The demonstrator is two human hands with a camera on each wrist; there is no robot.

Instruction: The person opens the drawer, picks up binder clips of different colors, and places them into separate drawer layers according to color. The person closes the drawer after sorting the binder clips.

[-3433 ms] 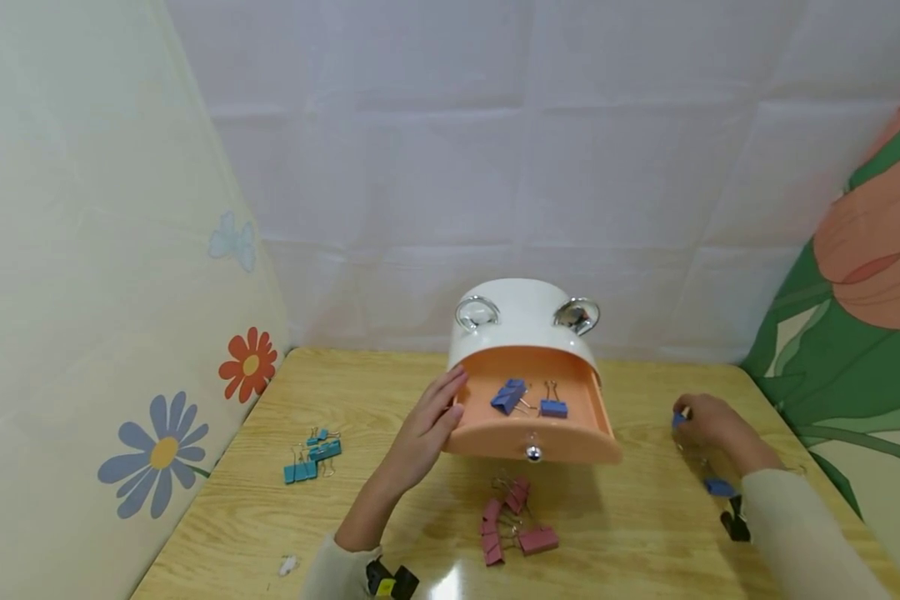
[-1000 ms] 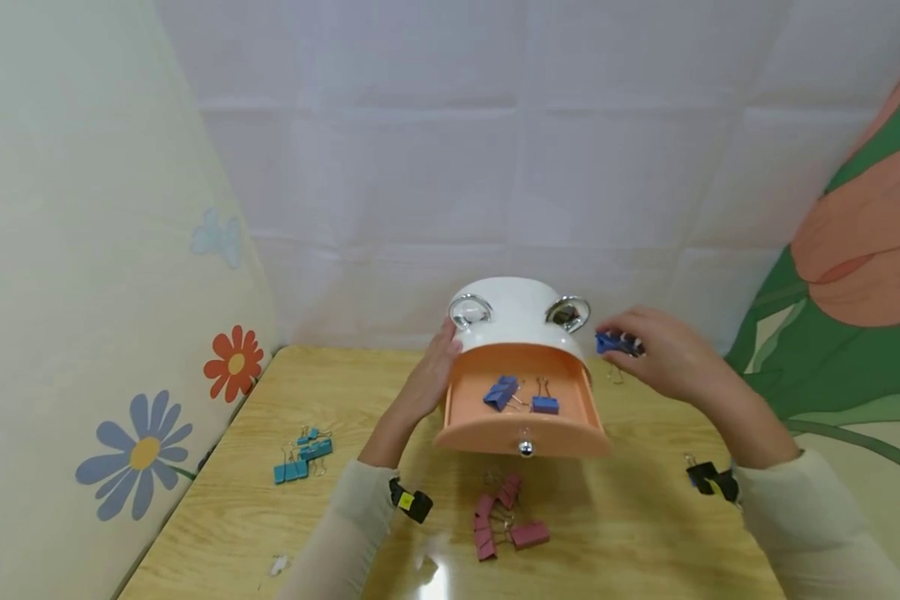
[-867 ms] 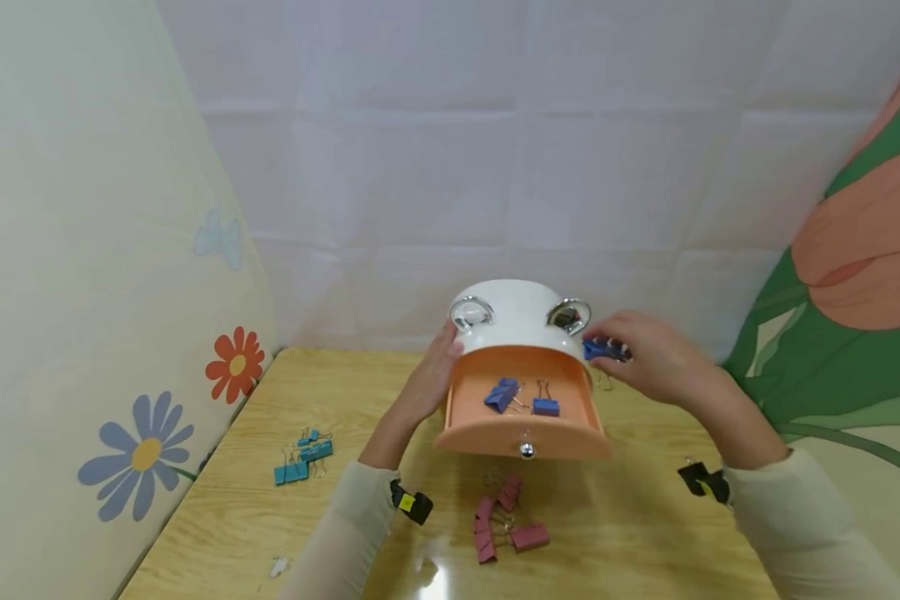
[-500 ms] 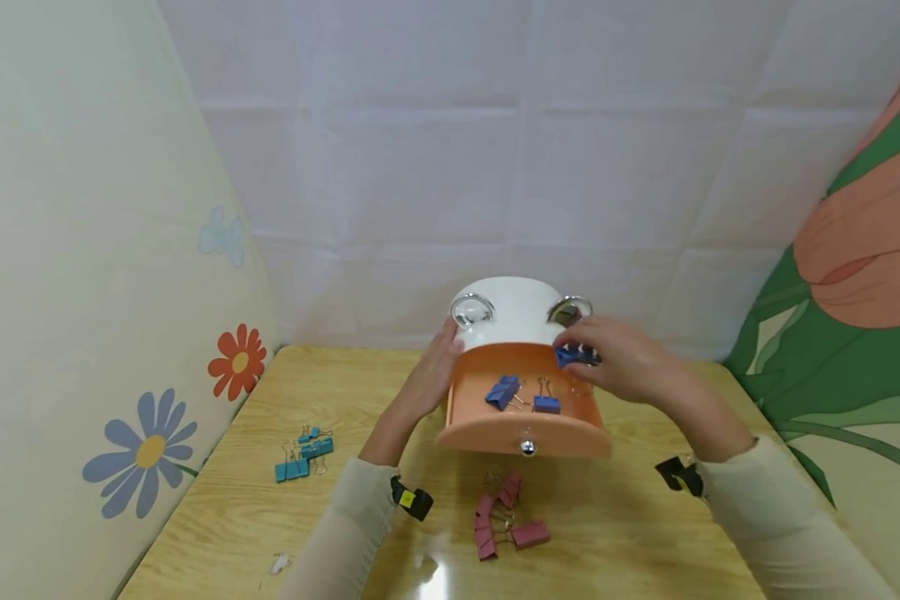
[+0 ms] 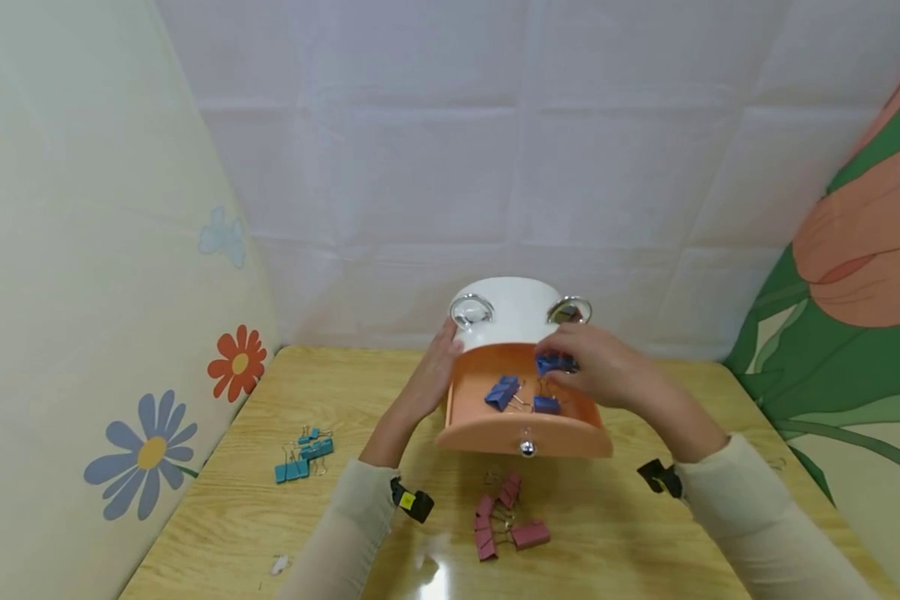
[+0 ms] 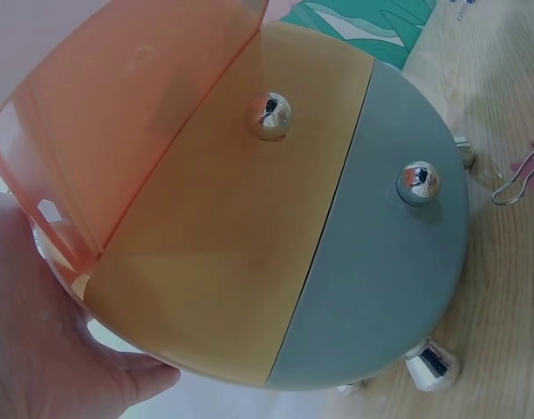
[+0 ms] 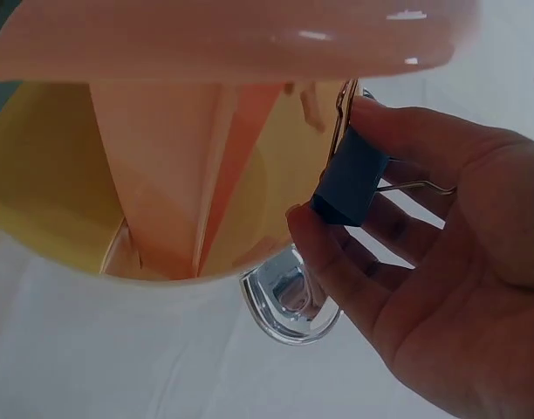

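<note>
A white rounded box (image 5: 513, 310) with chrome rings stands at the table's back, its orange top drawer (image 5: 487, 437) pulled out. My left hand (image 5: 427, 385) rests along the box's left side, fingers fairly straight; in the left wrist view its thumb (image 6: 149, 377) lies at the box's edge, the other fingers partly hidden. Over the drawer, my right hand (image 5: 607, 367) pinches a blue binder clip (image 7: 350, 179) between thumb and fingertips, wire handles showing. Inside the drawer lie a tilted blue binder clip (image 5: 502, 392) and another blue binder clip (image 5: 547, 405).
Pink binder clips (image 5: 530, 535) lie in front of the box. Several teal binder clips (image 5: 292, 472) sit at left, near a small white piece (image 5: 280, 565). Below the open drawer are a closed yellow drawer (image 6: 223, 236) and a closed grey-blue drawer (image 6: 380, 262). Hanging sheets enclose the table.
My right hand picked up the blue binder clip at the table's right and brought it left over the drawer. My left hand shifted from the drawer's side back to the box's side.
</note>
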